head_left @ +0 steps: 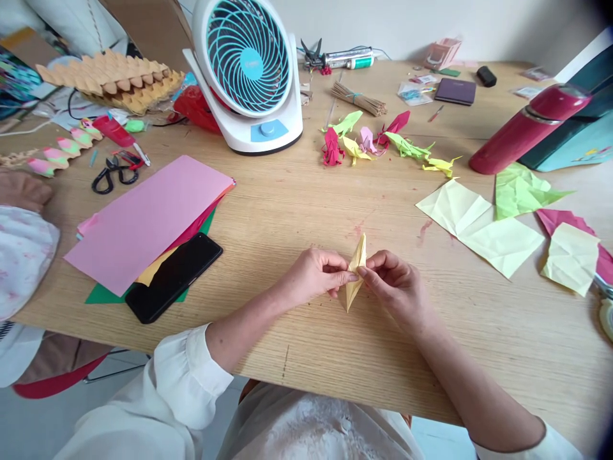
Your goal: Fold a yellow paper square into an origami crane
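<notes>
A folded piece of pale yellow origami paper [356, 254], narrow and pointed at both ends, stands between my two hands above the table's front half. My left hand [320, 273] pinches its left side with thumb and fingers. On the opposite side, the thumb and fingertips of my right hand [396, 285] are closed on its middle. The inner folds are partly covered by my fingertips. Beyond my hands lie several finished paper figures, among them a yellow one [439, 165] and a red one [332, 147].
Creased pale yellow sheets [502, 239] and a green sheet [524, 191] lie to the right, near a red thermos [522, 134]. At left are pink paper [153, 217], a black phone [173, 278] and scissors [115, 174]. A fan [268, 131] stands behind. Another person's hand [23, 190] rests far left.
</notes>
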Demonstrator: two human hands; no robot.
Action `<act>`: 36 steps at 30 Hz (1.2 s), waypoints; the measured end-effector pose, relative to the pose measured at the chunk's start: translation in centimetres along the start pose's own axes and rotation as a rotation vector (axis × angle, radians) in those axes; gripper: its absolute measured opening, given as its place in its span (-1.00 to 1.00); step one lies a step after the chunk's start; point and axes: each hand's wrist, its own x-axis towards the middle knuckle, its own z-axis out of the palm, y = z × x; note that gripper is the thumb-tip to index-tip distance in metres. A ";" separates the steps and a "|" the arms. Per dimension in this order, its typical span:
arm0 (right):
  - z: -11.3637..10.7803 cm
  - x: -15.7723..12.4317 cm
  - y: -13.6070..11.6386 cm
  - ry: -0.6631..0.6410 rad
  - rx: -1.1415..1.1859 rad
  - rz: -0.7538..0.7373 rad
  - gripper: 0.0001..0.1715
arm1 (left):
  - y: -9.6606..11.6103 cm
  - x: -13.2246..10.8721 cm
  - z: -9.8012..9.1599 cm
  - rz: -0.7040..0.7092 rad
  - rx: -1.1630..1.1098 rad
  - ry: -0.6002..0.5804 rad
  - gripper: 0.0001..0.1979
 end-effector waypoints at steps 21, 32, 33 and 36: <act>0.7 -0.2 -0.8 -0.179 -0.151 0.077 -0.48 | 0.1 0.3 -0.1 0.163 0.071 0.247 -0.69; 0.8 -0.3 0.7 -0.181 -0.033 0.073 -0.54 | -0.4 0.2 0.6 0.180 0.028 0.219 -0.68; 0.8 -0.3 0.8 -0.184 -0.014 0.075 -0.55 | -0.4 0.2 0.5 0.187 0.015 0.207 -0.67; 0.6 -0.3 0.9 -0.200 0.019 0.086 -0.57 | -0.3 0.2 0.5 0.178 -0.039 0.162 -0.67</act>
